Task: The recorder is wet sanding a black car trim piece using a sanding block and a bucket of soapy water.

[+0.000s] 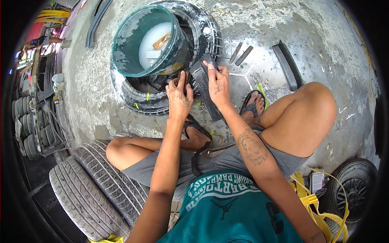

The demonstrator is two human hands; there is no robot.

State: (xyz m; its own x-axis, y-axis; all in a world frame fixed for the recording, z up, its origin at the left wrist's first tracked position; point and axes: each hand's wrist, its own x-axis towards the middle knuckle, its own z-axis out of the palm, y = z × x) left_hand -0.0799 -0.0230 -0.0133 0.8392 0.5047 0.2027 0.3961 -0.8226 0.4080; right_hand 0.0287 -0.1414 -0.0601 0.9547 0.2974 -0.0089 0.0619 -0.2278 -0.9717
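My left hand point(178, 94) is closed round a small dark brown block point(187, 77) at the lower right of a green bucket point(128, 60). My right hand point(219, 83) grips a long black dark-coated piece point(208, 109), held angled just right of the block. The bucket holds milky water point(150, 40) with a wooden block point(161, 41) and a pale block point(153, 54) in it, and stands within a wet black tire point(206, 32). Two thin dark strips point(244, 55) and a long black channel-shaped piece point(285, 65) lie on the wet floor to the right.
I sit with my sandalled feet point(253, 103) beside the tire. Stacked tires point(85, 194) are at lower left, a wheel point(352, 186) and yellow straps point(308, 199) at lower right. A rack of tires point(30, 121) and another person point(36, 42) are at far left.
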